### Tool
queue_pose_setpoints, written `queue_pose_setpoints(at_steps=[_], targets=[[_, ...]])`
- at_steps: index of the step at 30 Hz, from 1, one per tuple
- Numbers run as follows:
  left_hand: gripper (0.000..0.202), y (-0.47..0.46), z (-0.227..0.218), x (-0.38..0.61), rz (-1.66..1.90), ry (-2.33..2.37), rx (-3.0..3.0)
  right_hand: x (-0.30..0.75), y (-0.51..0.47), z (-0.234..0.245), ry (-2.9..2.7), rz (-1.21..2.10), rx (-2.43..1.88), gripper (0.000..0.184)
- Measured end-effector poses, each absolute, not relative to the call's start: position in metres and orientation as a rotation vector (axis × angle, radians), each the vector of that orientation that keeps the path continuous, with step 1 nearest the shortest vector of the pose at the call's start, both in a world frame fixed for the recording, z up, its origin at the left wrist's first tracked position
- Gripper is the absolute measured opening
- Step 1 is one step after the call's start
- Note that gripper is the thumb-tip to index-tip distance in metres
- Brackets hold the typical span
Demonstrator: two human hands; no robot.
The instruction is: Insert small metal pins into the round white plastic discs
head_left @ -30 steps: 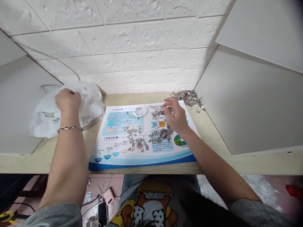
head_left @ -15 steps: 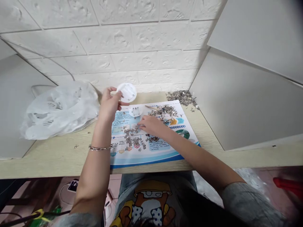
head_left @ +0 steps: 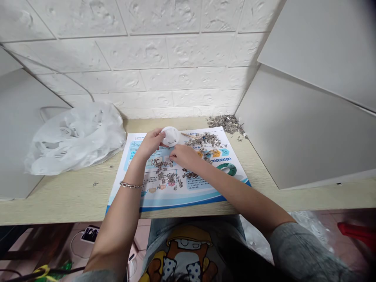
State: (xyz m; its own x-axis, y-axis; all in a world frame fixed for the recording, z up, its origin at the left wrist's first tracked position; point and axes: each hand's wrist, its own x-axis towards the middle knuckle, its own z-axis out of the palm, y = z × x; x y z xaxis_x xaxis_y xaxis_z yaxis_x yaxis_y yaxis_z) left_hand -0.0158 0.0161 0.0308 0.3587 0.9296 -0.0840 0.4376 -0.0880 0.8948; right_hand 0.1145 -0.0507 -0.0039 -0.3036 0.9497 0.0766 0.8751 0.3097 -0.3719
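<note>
Lap: we sit with denim jeans (head_left: 158, 231) and a cartoon-print top (head_left: 188, 258) at the bottom of the view.
Floor: a phone (head_left: 89, 234) lies on pinkish tiles (head_left: 141, 235) below the desk edge, and a red object (head_left: 357, 234) sits far right.
Hands: they are close but apart; our left hand (head_left: 149, 143) grips the rim of a round white plastic disc (head_left: 170, 136), and the fingertips (head_left: 173, 156) of our right hand (head_left: 183, 156) reach down among small metal parts (head_left: 160, 168), just beside the disc.
Wrist: a chain bracelet (head_left: 131, 185) circles our left wrist.
Surface: a printed blue-and-white sheet (head_left: 202, 198) lies on a pale wood desk (head_left: 73, 199), with the metal parts scattered across it and a thin wooden stick (head_left: 188, 135) near its top edge.
Desk, left: a crumpled white plastic bag (head_left: 73, 141) rests there.
Desk, back: a heap of metal parts (head_left: 226, 122) lies past the sheet.
Room: white panels (head_left: 305, 117) flank the desk, against a white brick-pattern wall (head_left: 132, 55).
</note>
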Motion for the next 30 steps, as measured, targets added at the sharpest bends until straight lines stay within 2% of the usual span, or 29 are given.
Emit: queue_pose_setpoints(at_steps=[6,14,17,22,25,30], targets=[[0.031,0.019,0.026,-0.015,0.793,1.229,1.622,0.113,-0.055,-0.002,-2.427,0.284,-1.632,0.029],[0.023,0.026,0.021,-0.016,0.843,1.247,1.581,0.11,-0.053,-0.016,-2.342,0.264,-1.602,0.025],[0.029,0.026,0.021,-0.015,0.856,1.29,1.562,0.112,-0.052,-0.018,-2.325,0.27,-1.584,0.024],[0.051,0.028,0.02,-0.016,0.918,1.333,1.492,0.118,-0.054,-0.017,-2.326,0.257,-1.526,0.025],[0.051,0.028,0.021,-0.017,0.932,1.334,1.486,0.123,-0.053,-0.018,-2.29,0.305,-1.495,0.025],[0.052,0.026,0.022,-0.015,0.917,1.343,1.502,0.127,-0.048,-0.023,-2.172,0.569,-1.486,0.014]])
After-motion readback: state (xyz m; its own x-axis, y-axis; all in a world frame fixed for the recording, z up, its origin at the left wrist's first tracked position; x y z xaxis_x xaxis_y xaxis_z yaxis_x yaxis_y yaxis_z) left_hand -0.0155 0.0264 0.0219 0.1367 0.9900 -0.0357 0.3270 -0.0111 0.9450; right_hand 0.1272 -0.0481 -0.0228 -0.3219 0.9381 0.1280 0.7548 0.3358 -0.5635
